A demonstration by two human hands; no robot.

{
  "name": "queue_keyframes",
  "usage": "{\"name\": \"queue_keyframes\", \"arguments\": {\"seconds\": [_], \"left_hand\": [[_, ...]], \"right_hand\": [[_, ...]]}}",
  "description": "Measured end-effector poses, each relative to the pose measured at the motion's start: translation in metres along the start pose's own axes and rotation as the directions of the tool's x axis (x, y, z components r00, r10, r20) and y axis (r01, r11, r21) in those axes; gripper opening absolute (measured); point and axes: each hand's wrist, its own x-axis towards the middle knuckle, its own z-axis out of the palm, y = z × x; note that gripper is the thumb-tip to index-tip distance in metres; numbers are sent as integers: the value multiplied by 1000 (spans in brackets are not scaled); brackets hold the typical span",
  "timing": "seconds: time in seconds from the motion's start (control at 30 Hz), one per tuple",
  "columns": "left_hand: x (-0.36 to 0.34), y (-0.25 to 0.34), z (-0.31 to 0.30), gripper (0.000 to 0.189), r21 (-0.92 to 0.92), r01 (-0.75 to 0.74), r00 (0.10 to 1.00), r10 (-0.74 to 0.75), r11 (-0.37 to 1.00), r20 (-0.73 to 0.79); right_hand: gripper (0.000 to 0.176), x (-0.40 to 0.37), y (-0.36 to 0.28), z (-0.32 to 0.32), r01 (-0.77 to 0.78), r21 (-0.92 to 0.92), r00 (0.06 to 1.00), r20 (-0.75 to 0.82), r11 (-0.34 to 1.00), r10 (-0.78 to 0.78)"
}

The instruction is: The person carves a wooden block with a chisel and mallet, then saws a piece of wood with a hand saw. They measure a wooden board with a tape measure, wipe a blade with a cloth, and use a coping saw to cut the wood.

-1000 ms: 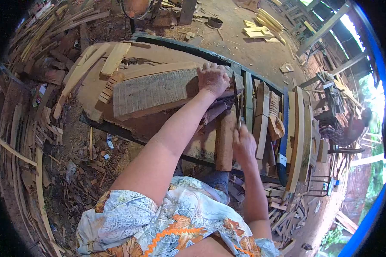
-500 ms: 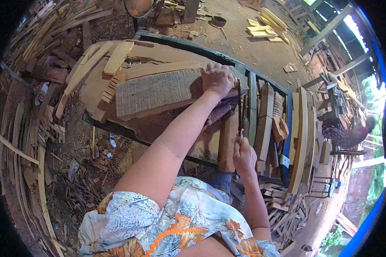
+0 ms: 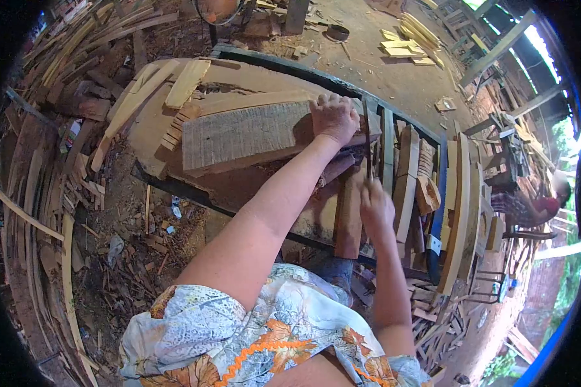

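A thick, rough-faced wooden block (image 3: 245, 134) lies slantwise on the bench. My left hand (image 3: 334, 119) presses on it near its right end, fingers curled over the wood. My right hand (image 3: 376, 205) is closed round the near end of a saw (image 3: 368, 138), its handle mostly hidden by my fingers. The narrow dark blade appears almost edge-on and crosses the block's right end, just right of my left hand. Beneath the blade's near part, a reddish-brown length of wood (image 3: 348, 222) points toward me.
Cut timber pieces (image 3: 405, 184) line the bench's right side beside a blue strip (image 3: 440, 216). Pale boards (image 3: 182, 84) rest at the bench's far left. Scrap wood (image 3: 126, 274) covers the ground at left. Another person (image 3: 529, 206) is bent over at the far right.
My right hand has moved forward, away from me, pushing the saw farther past the block. My left hand keeps its place on the wood. The view has shifted slightly.
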Motion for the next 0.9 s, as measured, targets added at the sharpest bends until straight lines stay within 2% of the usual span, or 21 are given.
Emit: {"name": "queue_keyframes", "arguments": {"seconds": [0.13, 0.3, 0.33, 0.4, 0.43, 0.5, 0.63, 0.73, 0.9], "left_hand": [[3, -2, 5, 22, 0, -19, 1000, 19, 1000, -15], [2, 1, -1, 21, -2, 1, 1000, -1, 1000, 13], [2, 1, -1, 21, -12, 9, 1000, -9, 1000, 27], [2, 0, 4, 21, -7, 6, 1000, -6, 1000, -22], [1, -1, 5, 21, -13, 0, 998, -1, 1000, -62], [1, -1, 4, 21, -5, 3, 998, -3, 1000, -56], [2, 0, 1, 20, -6, -2, 999, 2, 1000, -32], [1, -1, 1, 21, -11, -6, 1000, 6, 1000, -8], [2, 1, 2, 22, 3, 0, 1000, 0, 1000, -20]], "right_hand": [[24, -37, 7, -8, -85, -63, 991, 100, 994, 91], [31, 77, -5, 5, -2, -69, 1000, -19, 998, 0], [31, 91, -10, 5, 7, -63, 1000, -20, 998, -9], [33, 106, -16, 7, -75, 45, 995, 63, 996, 72], [33, 100, -16, 8, -72, 51, 996, 65, 996, 69], [31, 65, -7, 6, 37, -38, 999, -35, 999, -39], [22, -35, 10, -2, -22, -51, 999, 41, 998, 24], [21, -43, 13, -7, -31, -46, 999, 43, 998, 33], [34, 67, -8, 1, -17, -21, 999, -36, 1000, 16]]}}
